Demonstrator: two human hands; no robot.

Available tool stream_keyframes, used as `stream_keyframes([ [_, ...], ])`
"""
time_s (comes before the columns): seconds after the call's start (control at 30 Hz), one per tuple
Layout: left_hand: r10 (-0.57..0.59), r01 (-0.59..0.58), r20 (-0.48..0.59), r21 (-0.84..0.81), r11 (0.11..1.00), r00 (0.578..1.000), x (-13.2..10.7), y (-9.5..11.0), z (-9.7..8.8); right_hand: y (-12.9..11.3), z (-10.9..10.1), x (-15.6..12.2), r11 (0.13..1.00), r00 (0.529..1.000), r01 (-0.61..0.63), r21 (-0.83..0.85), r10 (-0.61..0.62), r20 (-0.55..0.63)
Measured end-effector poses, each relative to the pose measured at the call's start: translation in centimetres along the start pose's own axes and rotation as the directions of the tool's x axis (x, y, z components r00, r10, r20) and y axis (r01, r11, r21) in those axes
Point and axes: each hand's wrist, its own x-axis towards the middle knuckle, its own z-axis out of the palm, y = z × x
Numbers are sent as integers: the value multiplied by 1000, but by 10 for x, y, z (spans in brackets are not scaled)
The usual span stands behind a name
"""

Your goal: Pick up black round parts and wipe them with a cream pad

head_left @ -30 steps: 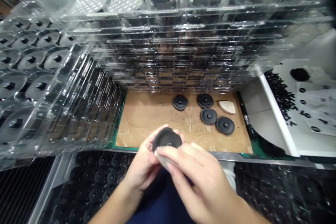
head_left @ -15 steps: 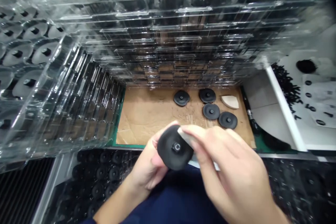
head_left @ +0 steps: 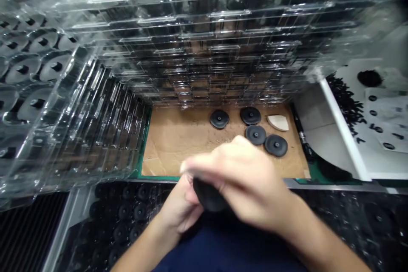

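Observation:
My left hand [head_left: 180,206] holds a black rubber disc [head_left: 208,195] low in front of me, its face mostly hidden. My right hand [head_left: 242,182], blurred by motion, passes over the disc and covers its upper part. Whether that hand holds anything cannot be seen. Beyond them, several similar black discs lie on a sheet of brown cardboard [head_left: 181,144], one of them [head_left: 255,134] close to my right hand's knuckles. A pale cream wedge-shaped pad [head_left: 278,123] lies beside the discs.
Stacked clear plastic trays [head_left: 207,51] rise behind the cardboard, and more trays holding black discs [head_left: 35,85] stand at left. A tray of black discs [head_left: 124,221] sits below the near edge. At right, a white-walled bin [head_left: 346,106] holds small black parts.
My right hand has moved up and across the disc, now covering its face. The pale piece under its fingers no longer shows. The disc sits lower and more edge-on in my left hand.

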Motion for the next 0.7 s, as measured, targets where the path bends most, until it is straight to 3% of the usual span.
stream_keyframes([
  [0.1, -40, 44, 47, -100, 994, 998, 0, 2, -4, 33, 15, -20, 953, 956, -263, -150, 238, -169],
  [0.2, -26, 32, 34, -179, 983, 999, 0, 5, -8, 58, 45, -56, 924, 936, -349, -157, 336, -107],
  [0.3, -26, 29, 19, -192, 981, 999, 2, 5, -10, 65, 65, -82, 925, 929, -371, -84, 368, -49],
  [0.37, -46, 50, 26, -186, 981, 999, 4, 4, -10, 59, 61, -82, 908, 908, -417, -47, 413, -70],
  [0.47, -53, 53, 5, -150, 987, 999, 7, -1, -7, 36, 36, -58, 880, 859, -475, 6, 465, -212],
  [0.53, -33, 31, -16, -117, 993, 999, 8, -4, -5, 14, 20, -37, 922, 862, -386, 39, 376, -340],
  [0.6, -26, 25, -4, -91, 996, 1000, 9, -6, -6, -4, 11, -22, 972, 925, -231, 42, 233, -301],
  [0.7, -17, 17, -4, -66, 998, 1000, 9, -6, -8, -15, 8, -14, 975, 981, -186, 123, 191, -29],
])
